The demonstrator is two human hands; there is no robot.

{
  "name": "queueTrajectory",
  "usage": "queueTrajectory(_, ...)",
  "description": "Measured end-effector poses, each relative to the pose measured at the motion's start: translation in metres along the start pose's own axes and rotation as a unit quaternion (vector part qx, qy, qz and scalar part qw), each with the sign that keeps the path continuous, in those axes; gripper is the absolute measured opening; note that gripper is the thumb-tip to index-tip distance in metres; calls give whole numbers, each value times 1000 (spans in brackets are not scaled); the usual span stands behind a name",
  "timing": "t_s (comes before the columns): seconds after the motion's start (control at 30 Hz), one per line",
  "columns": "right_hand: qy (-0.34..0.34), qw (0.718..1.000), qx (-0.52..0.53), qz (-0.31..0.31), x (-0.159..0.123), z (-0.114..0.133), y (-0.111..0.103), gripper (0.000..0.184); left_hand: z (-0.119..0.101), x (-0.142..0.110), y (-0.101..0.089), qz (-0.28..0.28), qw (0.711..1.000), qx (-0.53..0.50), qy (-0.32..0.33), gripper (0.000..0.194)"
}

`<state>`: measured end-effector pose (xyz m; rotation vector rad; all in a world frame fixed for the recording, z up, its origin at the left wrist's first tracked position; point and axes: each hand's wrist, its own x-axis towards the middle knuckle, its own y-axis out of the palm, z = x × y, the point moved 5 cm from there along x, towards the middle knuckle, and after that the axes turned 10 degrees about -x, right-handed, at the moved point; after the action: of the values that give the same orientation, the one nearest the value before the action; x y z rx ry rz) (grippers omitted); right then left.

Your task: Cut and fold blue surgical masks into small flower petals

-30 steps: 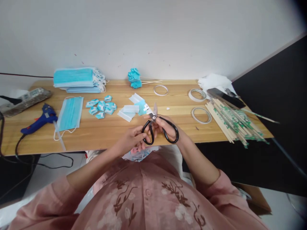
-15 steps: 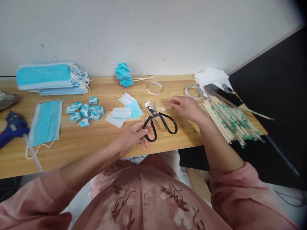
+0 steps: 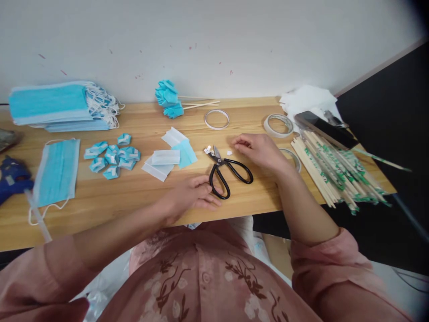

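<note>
Black-handled scissors (image 3: pixel 217 161) lie on the wooden table with their blades apart, small white scraps (image 3: pixel 208 150) at the tip. My left hand (image 3: pixel 192 197) rests by their near handle loop, fingers stretched out and seemingly touching it. Above the table, just right of the blades, my right hand (image 3: pixel 258 151) has its fingers bent together; whatever may be between them is hidden. Left of the scissors are cut white pieces (image 3: pixel 166 157) and a blue piece (image 3: pixel 187 153) of mask fabric. Several folded blue-and-white loops (image 3: pixel 112 154) sit further left.
At the back are stacked masks (image 3: pixel 50 103), blue fabric flowers (image 3: pixel 167 94) on sticks and a thin tape ring (image 3: pixel 216 120). A tape roll (image 3: pixel 278 125), phone (image 3: pixel 325 129) and wrapped chopsticks (image 3: pixel 338 170) lie right. A single mask (image 3: pixel 56 172) and blue glue gun (image 3: pixel 15 179) lie left.
The view has shifted slightly. My left fingers are straighter beside the handle, and the scissors have slid a little to the right. The right hand stays in nearly the same place.
</note>
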<state>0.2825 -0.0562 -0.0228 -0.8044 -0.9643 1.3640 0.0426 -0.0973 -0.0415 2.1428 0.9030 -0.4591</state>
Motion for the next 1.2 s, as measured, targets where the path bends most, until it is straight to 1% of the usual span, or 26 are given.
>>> queueTrajectory(0.03, -5, 1000, 7, 5, -1, 1, 0, 18, 1, -5, -4, 11, 1000, 27, 11, 27)
queueTrajectory(0.07, -9, 1000, 12, 10, -3, 3, 0, 17, 1, -10, -9, 19, 997, 63, 36, 33)
queueTrajectory(0.1, -10, 1000, 14, 16, -4, 5, -1, 15, 0, -15, -13, 29, 991, 112, 65, 38)
queueTrajectory(0.13, -10, 1000, 15, 21, -5, 7, -2, 13, -4, -21, -18, 20, 978, 173, 113, 38)
queueTrajectory(0.17, -9, 1000, 16, 24, -7, 9, -3, 11, -8, -28, -23, -4, 957, 240, 164, 35)
queueTrajectory(0.2, -10, 999, 16, 28, -8, 11, -5, 10, -12, -33, -26, -24, 928, 309, 205, 31)
queueTrajectory(0.27, -21, 999, 2, 31, -10, 16, -8, 9, -18, -43, -27, -50, 876, 391, 277, 24)
queueTrajectory(0.33, -39, 998, -46, 26, -13, 22, -10, 9, -22, -48, -24, -55, 840, 428, 328, 20)
queueTrajectory(0.4, -61, 992, -112, 21, -14, 27, -11, 10, -24, -48, -20, -51, 819, 443, 361, 19)
queueTrajectory(0.47, -83, 983, -163, 23, -15, 31, -9, 14, -27, -46, -14, -47, 804, 453, 382, 18)
queueTrajectory(0.53, -101, 976, -192, 25, -14, 33, -6, 18, -32, -44, -7, -41, 788, 464, 402, 18)
queueTrajectory(0.6, -104, 972, -209, 24, -13, 33, -4, 20, -41, -40, 1, -35, 769, 483, 418, 20)
queueTrajectory(0.67, -93, 974, -208, 17, -12, 31, -4, 19, -52, -33, 8, -47, 751, 506, 422, 20)
queueTrajectory(0.73, -81, 983, -162, 3, -12, 30, -6, 16, -64, -24, 14, -67, 726, 529, 434, 19)
queueTrajectory(0.8, -76, 994, -79, -17, -14, 31, -10, 12, -75, -13, 19, -85, 689, 557, 456, 22)
queueTrajectory(0.87, -80, 996, -7, -31, -16, 34, -13, 9, -84, -1, 21, -112, 656, 576, 475, 22)
queueTrajectory(0.93, -89, 995, 30, -38, -19, 39, -15, 8, -88, 9, 23, -125, 635, 589, 484, 20)
queueTrajectory(1.0, -105, 993, 39, -39, -21, 43, -16, 8, -89, 16, 25, -126, 623, 602, 483, 18)
queueTrajectory(1.07, -121, 991, 36, -39, -22, 46, -17, 9, -88, 19, 28, -124, 616, 613, 479, 17)
queueTrajectory(1.2, -147, 988, 24, -42, -23, 48, -18, 10, -86, 20, 30, -120, 618, 622, 466, 16)
